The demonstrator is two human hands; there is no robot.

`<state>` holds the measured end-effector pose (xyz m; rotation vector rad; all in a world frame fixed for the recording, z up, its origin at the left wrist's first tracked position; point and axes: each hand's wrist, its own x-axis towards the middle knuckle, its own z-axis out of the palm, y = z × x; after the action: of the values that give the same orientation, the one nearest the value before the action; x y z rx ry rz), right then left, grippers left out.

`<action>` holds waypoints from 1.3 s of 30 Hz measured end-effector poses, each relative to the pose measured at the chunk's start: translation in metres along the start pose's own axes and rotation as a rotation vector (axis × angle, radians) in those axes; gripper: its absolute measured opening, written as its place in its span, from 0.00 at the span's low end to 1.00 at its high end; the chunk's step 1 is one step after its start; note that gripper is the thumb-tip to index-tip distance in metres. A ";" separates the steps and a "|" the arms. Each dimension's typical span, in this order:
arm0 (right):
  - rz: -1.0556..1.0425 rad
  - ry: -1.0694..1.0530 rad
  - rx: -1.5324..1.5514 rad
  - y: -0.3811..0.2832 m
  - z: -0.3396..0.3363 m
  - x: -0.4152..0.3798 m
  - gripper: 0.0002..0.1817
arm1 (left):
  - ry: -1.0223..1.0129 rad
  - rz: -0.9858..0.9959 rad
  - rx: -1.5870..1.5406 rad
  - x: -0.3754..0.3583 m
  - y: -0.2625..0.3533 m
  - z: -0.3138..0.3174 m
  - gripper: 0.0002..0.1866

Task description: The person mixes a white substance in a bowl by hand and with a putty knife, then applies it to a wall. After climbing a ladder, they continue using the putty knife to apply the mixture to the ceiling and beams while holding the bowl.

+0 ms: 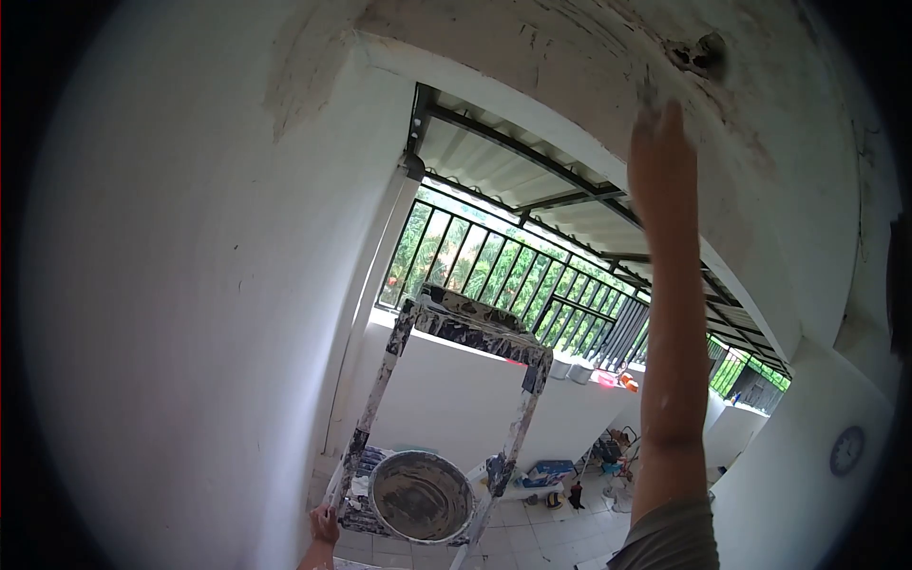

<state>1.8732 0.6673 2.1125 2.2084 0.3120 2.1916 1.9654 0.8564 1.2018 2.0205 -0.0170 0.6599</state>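
Note:
My right hand (662, 142) is raised high against the wall above the opening. Its fingers are closed round a small tool, likely a putty knife (648, 90), blurred and mostly hidden by the hand. Low on the left, my left hand (324, 527) is closed on the side rail of a stepladder (475, 334) splattered with paint. A round bucket (421, 496) with grey residue inside stands on the ladder, to the right of my left hand. Rough, patchy plaster (570, 71) surrounds the raised hand.
A ragged hole (698, 55) lies right of my raised hand. White wall (190, 285) runs along the left. Beyond the opening are a black railing (503, 261), a corrugated roof (503, 157) and clutter (608, 456) on the tiled floor. A round clock (847, 450) hangs at right.

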 end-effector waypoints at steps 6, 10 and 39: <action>-0.114 0.151 -0.051 0.015 0.070 0.066 0.17 | 0.221 0.492 0.241 -0.009 -0.021 0.007 0.19; 0.170 -0.127 0.081 -0.038 0.045 -0.025 0.16 | 0.085 0.203 0.089 -0.012 -0.019 0.010 0.26; 0.014 0.159 0.223 -0.070 0.061 0.070 0.15 | 0.010 -0.026 -0.202 0.021 0.095 -0.059 0.37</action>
<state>1.9241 0.7540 2.1704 2.1446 0.5723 2.4552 1.9308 0.8597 1.3103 1.8206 -0.0491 0.6262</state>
